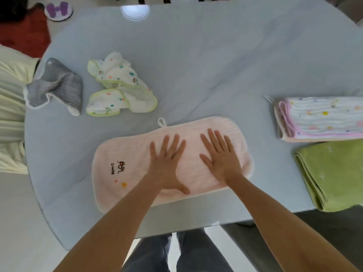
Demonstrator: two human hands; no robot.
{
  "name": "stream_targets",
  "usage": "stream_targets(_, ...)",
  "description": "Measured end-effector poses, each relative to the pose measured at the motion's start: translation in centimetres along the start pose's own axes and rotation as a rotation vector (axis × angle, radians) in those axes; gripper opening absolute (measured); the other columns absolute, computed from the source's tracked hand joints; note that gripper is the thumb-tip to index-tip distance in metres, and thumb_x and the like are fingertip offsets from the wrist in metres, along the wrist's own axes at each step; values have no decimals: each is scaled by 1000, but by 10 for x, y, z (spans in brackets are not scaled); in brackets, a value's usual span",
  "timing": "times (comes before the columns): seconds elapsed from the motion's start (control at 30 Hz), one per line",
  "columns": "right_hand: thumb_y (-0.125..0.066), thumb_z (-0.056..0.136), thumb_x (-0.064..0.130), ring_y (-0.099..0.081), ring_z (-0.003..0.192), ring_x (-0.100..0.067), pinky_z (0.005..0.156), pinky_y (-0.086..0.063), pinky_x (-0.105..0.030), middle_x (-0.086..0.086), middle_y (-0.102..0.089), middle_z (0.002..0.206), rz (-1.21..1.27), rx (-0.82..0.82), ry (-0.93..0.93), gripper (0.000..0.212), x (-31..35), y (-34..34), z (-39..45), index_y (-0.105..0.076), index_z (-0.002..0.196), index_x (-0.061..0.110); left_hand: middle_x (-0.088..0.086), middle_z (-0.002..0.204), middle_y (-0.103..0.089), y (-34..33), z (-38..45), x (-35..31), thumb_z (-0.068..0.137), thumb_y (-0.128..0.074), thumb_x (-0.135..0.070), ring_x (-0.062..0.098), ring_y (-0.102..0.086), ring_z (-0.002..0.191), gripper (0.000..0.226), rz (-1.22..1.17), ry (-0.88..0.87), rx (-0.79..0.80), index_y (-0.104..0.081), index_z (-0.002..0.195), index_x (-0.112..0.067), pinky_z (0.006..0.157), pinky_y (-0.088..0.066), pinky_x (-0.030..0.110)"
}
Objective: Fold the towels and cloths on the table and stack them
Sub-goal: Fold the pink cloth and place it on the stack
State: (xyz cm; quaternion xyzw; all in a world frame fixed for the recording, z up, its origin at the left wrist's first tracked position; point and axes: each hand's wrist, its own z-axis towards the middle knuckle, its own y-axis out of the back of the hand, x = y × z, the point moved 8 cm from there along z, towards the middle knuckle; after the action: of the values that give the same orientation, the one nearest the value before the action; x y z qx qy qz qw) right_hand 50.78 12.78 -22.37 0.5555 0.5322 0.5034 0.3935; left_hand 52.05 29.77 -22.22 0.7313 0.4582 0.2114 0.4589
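Pink towel [137, 165]: lies flat on the table [206, 65] at its near edge, long side running left to right, directly under both hands; a small white loop sticks out from its far edge, and an embroidered motif sits on its left part.
Left hand [167, 163]: palm down on the middle of the pink towel, fingers straight and spread, pointing away from the person, thumb out to the right; it grips nothing.
Right hand [220, 156]: palm down on the right half of the pink towel, fingers straight and fanned, just beside the left hand but apart from it; it grips nothing.
Arms: both bare forearms reach forward over the near table edge.
Grey cloth [57, 85]: crumpled at the far left of the table, well apart from the hands.
Green-edged white cloth [119, 89]: crumpled just right of the grey cloth, beyond the pink towel.
Pink-edged cloth [322, 118]: folded, on the right side of the table.
Green towel [334, 173]: folded, on the right, just nearer than the pink-edged cloth.
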Motion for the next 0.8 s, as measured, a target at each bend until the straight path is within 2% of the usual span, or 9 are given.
stream_targets(0.17, -8, 97, 52, -6, 147, -25, 119, -2, -39, -7, -4, 159, 8, -62, -336, 66, -67, 6, -35, -8, 153, 17, 0, 147, 43, -3, 10, 0, 33, -57, -92, 32, 37, 136, 156, -36, 9, 7, 32, 142, -26, 105, 16, 67)
stream_targets(0.33, -9, 98, 52, -4, 147, -22, 119, -4, -40, -6, -4, 159, -44, 34, -138, 66, -40, -3, -65, -8, 152, 12, -2, 148, 40, 3, 6, -4, 42, -59, -89, 29, 33, 138, 149, -27, -57, 64, 28, 144, -26, 107, 15, 64)
stream_targets(0.4, -11, 99, 50, -11, 146, -25, 118, -2, -39, -11, -13, 158, -46, 16, -198, 68, -42, 6, -63, -16, 150, 7, -2, 155, 27, 14, 1, 3, 60, -60, -80, 25, 23, 143, 129, -86, -82, 45, 13, 150, -24, 114, 10, 56)
stream_targets(0.43, -16, 99, 46, -17, 144, -28, 118, -4, -40, -16, -20, 156, -29, -5, -222, 67, -35, 15, -59, -23, 148, 2, 0, 158, 16, 23, -3, 13, 72, -59, -71, 23, 14, 146, 111, -137, -68, -17, 0, 152, -22, 117, 4, 48)
stream_targets(0.5, -31, 97, 37, -33, 137, -35, 115, -15, -42, -22, -36, 147, 26, -52, -122, 58, 7, 33, -47, -38, 140, -1, 8, 158, -16, 46, -16, 45, 90, -57, -44, 24, -12, 146, 70, -252, 20, -257, -30, 147, -15, 117, -11, 39)
stream_targets(0.57, -41, 92, 31, -55, 114, -34, 101, -36, -39, -19, -56, 127, 104, -105, 149, 46, 86, 47, -38, -55, 125, 2, 14, 150, -34, 56, -39, 93, 93, -55, -26, 30, -30, 138, 50, -284, 201, -420, -43, 139, -10, 113, -22, 40)
stream_targets(0.63, -48, 87, 31, -61, 91, -29, 80, -48, -34, -12, -63, 106, 161, -73, 374, 36, 163, 45, -38, -64, 108, 6, 16, 149, -32, 46, -59, 138, 94, -52, -24, 33, -30, 136, 52, -281, 406, -362, -37, 142, -9, 111, -25, 43)
stream_targets(0.7, -61, 82, 32, -59, 83, -29, 71, -52, -33, -12, -62, 98, 172, 41, 487, 33, 221, 37, -41, -62, 102, 5, 16, 146, -31, 35, -77, 169, 95, -51, -26, 35, -33, 132, 56, -327, 545, -267, -31, 144, -9, 105, -32, 46)
stream_targets(0.8, -63, 84, 34, -52, 104, -35, 82, -48, -42, -18, -52, 119, 113, 288, 450, 49, 259, 11, -44, -52, 118, 1, 17, 138, -36, 28, -90, 187, 96, -50, -27, 35, -38, 125, 52, -409, 586, -229, -32, 140, -7, 95, -40, 47)
